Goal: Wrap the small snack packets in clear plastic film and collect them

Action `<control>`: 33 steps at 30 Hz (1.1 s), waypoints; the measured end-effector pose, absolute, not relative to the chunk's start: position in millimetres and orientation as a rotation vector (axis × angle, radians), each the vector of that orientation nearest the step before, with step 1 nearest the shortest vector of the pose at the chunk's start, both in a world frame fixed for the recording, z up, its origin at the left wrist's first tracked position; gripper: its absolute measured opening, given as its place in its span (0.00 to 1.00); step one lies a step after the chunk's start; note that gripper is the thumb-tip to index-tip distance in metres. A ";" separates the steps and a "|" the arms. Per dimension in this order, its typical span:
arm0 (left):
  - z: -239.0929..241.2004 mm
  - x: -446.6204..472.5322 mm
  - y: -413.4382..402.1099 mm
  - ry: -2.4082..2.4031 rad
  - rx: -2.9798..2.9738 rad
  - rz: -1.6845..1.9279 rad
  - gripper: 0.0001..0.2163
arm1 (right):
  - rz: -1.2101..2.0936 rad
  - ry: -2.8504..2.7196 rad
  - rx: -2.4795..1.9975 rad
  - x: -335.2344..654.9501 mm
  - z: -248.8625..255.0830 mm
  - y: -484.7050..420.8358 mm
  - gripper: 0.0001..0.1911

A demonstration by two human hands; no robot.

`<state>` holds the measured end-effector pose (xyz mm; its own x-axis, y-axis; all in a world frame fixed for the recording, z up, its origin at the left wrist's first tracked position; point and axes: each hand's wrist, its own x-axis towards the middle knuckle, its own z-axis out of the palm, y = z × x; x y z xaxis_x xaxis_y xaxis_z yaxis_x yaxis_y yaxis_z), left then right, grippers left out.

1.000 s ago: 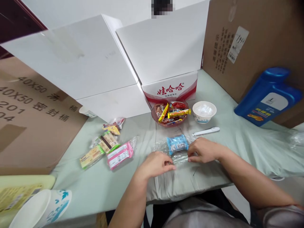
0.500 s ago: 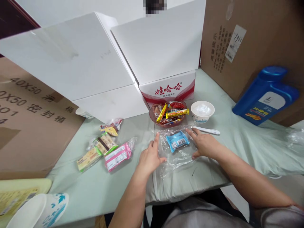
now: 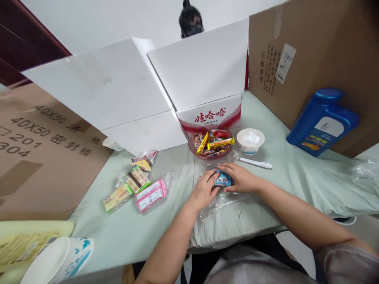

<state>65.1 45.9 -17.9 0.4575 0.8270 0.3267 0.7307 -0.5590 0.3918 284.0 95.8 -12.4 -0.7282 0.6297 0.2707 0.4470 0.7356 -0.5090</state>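
A small blue snack packet (image 3: 223, 180) lies on a clear plastic bag (image 3: 211, 212) near the table's front edge. My left hand (image 3: 204, 191) presses on the packet's left side, fingertips on its top edge and thumb at its lower edge. From the right, my right hand (image 3: 242, 178) closes over the packet, covering part of it. Both hands' fingers are bent around it. Just behind them stands a reddish clear bowl (image 3: 192, 150) full of wrapped snacks. A white-handled cutter or knife (image 3: 255, 163) rests to the right of my right hand.
Several packaged snacks, among them a pink packet (image 3: 152, 195), lie to the left. A paper bowl (image 3: 250, 142) holds clear plastic. White boxes (image 3: 204, 75) stand behind, a blue bottle (image 3: 322, 124) at right, a paper cup (image 3: 74, 258) at front left. Another person's head shows beyond the boxes.
Both hands have moved inward from beside the blue snack packet and closed on it from either side. The camera view has tilted up slightly.
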 end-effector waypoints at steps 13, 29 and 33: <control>29.8 36.0 67.9 1.417 1.768 1.452 0.21 | 0.453 -2.395 -1.497 283.8 -15.5 102.3 0.30; 34.7 82.7 78.0 1.557 2.620 1.054 0.12 | 0.435 -2.405 -1.296 288.5 -14.3 100.9 0.25; -4.8 79.1 37.1 1.627 2.630 0.353 0.24 | 0.292 -2.512 -1.082 286.1 -17.8 98.9 0.26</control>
<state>79.1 37.1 -4.8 0.4279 0.8864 0.1767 0.8799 -0.4532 0.1425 286.1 98.9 -17.8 -0.6266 0.7320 0.2676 0.6512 0.6804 -0.3362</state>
